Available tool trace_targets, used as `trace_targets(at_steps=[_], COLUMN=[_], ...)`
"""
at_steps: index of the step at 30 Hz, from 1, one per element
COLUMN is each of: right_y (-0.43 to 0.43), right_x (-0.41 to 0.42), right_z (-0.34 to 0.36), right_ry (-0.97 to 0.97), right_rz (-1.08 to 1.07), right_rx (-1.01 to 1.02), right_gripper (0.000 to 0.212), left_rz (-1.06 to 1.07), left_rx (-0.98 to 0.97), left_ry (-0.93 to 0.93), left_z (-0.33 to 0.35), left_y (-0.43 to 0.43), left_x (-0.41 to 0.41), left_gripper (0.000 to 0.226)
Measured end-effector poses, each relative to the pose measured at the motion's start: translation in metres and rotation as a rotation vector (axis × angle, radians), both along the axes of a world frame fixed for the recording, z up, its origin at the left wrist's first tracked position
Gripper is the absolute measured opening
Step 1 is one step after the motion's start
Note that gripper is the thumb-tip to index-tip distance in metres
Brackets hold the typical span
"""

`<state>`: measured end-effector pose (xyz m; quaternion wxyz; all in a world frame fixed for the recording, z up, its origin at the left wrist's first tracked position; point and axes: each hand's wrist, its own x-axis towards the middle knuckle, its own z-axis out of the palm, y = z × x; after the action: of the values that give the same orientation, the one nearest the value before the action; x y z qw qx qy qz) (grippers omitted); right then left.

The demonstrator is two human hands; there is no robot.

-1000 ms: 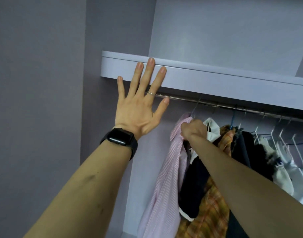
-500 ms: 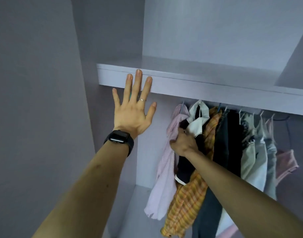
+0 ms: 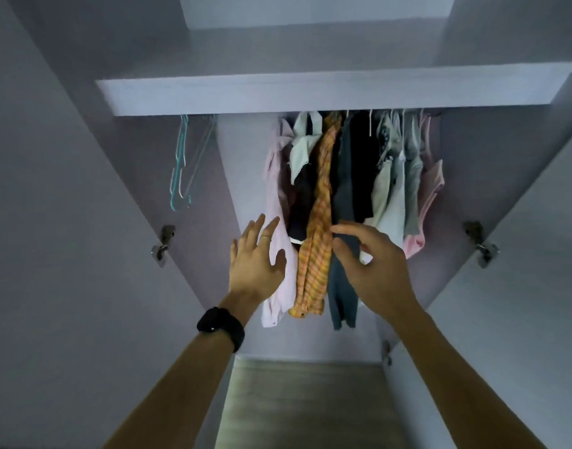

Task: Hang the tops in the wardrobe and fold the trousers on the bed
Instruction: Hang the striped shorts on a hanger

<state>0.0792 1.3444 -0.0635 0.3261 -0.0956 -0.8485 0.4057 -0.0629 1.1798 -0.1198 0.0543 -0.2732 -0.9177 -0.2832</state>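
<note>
Tops are on the rail under the wardrobe shelf (image 3: pixel 310 95), packed in one bunch. The landmark is the orange plaid shirt (image 3: pixel 320 222), near the left end of the bunch.

- The pink striped shirt (image 3: pixel 273 189) is just left of the plaid, touching it.
- A black top with white collar (image 3: pixel 302 176) sits between those two, behind them.
- A dark blue-grey top (image 3: pixel 343 286) is just right of the plaid, with pale tops (image 3: pixel 391 176) and a pink garment (image 3: pixel 432 196) further right.
- Empty wire hangers (image 3: pixel 181 163) hang well left of the plaid, apart from the clothes. My guess is they're spares kept clear of the bunch.

Hands bracket the plaid, low on the hems. It reads as squaring up or parting the row, not carrying anything.

- Left hand (image 3: pixel 257 264): fingers (image 3: pixel 271 226) straight and spread, palm toward the pink striped shirt just left of the plaid. It grips nothing. It overlaps the fabric, but I can't tell if it actually touches.
- Right hand (image 3: pixel 372 264): fingers (image 3: pixel 352 230) loosely bent, with a clear gap between thumb and forefinger, in front of the dark top just right of the plaid. I can see nothing pinched — the hand looks empty.

There's no hanger or garment in either hand, so the hanging step looks done for this batch. Trousers and bed aren't in view.
</note>
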Motion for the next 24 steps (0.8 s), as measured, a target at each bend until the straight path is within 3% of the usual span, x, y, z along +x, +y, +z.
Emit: trace_targets(at_steps=[10,14,16,18,21,24], right_y=[0.023,0.022,0.008,-0.021,-0.051,-0.119], right_x=[0.126,0.177,0.197,0.238,0.252,0.303], right_z=[-0.113,-0.136,-0.147,-0.155,-0.16,-0.166], right_ry=[-0.381,-0.442,-0.474,-0.484,-0.506,-0.518], right_rz=[-0.446,-0.72,-0.86,-1.156,-1.25,-1.58], right_rx=[0.03,-0.017,-0.067,-0.174,-0.173,-0.327], right_gripper=[0.037,0.023,0.022,0.021,0.018,0.019], left_rz=[-0.481,-0.77,-0.924,-1.175,-1.267,-1.584], left_rx=[-0.11,-0.177,-0.163,-0.204,-0.227,-0.325], left_ry=[-0.065,-0.101,-0.092,-0.068,-0.023,-0.053], left_z=[-0.078,-0.086,-0.087,-0.096,-0.104,-0.117], left_y=[0.079,0.123,0.139,0.168,0.184,0.196], left_x=[0.059,0.077,0.082,0.115,0.132,0.218], left_gripper=[0.058,0.058,0.058,0.058,0.056,0.057])
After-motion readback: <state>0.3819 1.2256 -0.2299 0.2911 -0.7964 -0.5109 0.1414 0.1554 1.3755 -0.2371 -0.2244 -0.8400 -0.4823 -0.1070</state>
